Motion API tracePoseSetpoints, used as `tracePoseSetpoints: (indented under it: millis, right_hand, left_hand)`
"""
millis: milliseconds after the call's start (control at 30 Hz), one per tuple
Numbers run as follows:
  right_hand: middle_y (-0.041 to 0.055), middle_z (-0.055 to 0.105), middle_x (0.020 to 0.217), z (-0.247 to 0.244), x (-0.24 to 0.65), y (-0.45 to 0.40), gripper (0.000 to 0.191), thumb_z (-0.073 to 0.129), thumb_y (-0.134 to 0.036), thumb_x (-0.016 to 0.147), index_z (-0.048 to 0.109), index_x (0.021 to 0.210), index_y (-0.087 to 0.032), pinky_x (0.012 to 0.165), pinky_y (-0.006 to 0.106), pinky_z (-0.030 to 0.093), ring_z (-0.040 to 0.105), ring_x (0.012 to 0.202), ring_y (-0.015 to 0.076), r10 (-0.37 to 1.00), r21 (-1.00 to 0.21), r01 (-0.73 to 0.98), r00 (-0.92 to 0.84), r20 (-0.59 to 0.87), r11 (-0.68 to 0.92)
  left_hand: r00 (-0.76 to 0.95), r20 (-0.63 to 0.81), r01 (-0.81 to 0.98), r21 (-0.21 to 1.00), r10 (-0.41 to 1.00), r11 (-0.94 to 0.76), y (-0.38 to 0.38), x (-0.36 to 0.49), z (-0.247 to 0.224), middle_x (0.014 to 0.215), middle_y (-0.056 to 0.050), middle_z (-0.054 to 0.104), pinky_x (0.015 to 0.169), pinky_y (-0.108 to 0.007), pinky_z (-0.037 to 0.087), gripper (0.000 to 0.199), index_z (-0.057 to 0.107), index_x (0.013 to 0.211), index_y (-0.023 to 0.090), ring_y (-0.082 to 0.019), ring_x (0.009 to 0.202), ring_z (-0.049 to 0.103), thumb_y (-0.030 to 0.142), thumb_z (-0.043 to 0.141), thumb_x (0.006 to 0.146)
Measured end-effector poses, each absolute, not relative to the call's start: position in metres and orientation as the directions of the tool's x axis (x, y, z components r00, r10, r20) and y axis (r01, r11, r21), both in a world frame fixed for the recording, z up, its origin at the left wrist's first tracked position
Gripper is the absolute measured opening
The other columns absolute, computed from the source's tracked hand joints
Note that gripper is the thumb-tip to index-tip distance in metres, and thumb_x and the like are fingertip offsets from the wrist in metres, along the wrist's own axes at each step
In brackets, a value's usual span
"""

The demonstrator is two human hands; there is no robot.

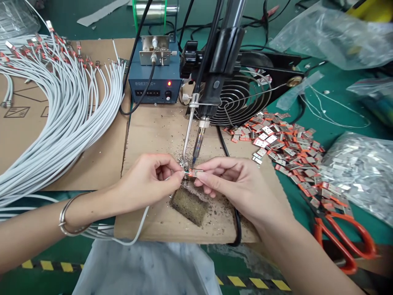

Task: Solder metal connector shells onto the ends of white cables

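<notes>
Pinched between the thumb and fingers of my left hand (156, 178) is the end of a white cable (141, 225), which trails down below the wrist. My right hand (230, 176) grips a small USB connector (193, 173) with a red circuit board by its metal end. Cable end and board meet under the tip of a soldering iron (199, 141) fixed on a stand. A thin metal solder feed tube (188, 135) points down beside the tip. Just below the hands lies a brown, dirty sponge (189, 206).
A bundle of white cables (70, 102) spreads at left. Behind stands a blue solder feeder (155, 84) with a solder spool (150, 14). A black fan (236, 98), a pile of connectors (288, 143), orange-handled scissors (344, 237) and a plastic bag of metal parts (362, 176) occupy the right.
</notes>
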State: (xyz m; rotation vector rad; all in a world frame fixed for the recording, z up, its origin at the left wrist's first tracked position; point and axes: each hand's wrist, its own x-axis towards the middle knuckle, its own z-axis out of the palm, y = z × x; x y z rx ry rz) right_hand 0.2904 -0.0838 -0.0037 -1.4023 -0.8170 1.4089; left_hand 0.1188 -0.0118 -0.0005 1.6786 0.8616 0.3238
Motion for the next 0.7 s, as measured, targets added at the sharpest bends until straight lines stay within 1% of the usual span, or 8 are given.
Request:
tracePoseSetpoints:
  millis: [200,400,700]
  right_hand:
    - [0.0022,0.069,0.056,-0.0040,0.2923,-0.0858,0.015,0.079,-0.026,0.061,0.072,0.071,-0.017,0.040,0.016,0.046,0.055,0.042,0.0068,0.938,-0.930,-0.186,0.088,-0.336,-0.316]
    - [0.0018,0.069,0.056,-0.0057,0.2928,-0.0859,0.012,0.078,-0.023,0.063,0.072,0.071,-0.018,0.041,0.015,0.046,0.056,0.042,0.0067,0.943,-0.935,-0.187,0.085,-0.322,-0.302]
    - [0.0027,0.069,0.055,-0.0034,0.2920,-0.0859,0.013,0.080,-0.024,0.062,0.073,0.070,-0.017,0.040,0.014,0.046,0.056,0.042,0.0067,0.944,-0.939,-0.185,0.100,-0.313,-0.291]
  left_hand:
    - [0.697,-0.228,0.348,0.936,0.679,-0.043,-0.0137,0.1184,-0.0006,0.055,0.003,0.049,0.046,-0.020,0.032,0.015,0.064,0.075,0.014,-0.008,0.050,0.041,0.026,0.056,0.080]
    - [0.703,-0.211,0.321,0.946,0.679,-0.039,-0.0144,0.1181,-0.0022,0.055,0.004,0.048,0.047,-0.019,0.032,0.013,0.064,0.074,0.014,-0.007,0.050,0.041,0.023,0.056,0.080]
    - [0.705,-0.221,0.320,0.947,0.674,-0.024,-0.0137,0.1193,-0.0008,0.053,0.005,0.046,0.045,-0.019,0.030,0.013,0.064,0.073,0.014,-0.007,0.049,0.039,0.023,0.056,0.079]
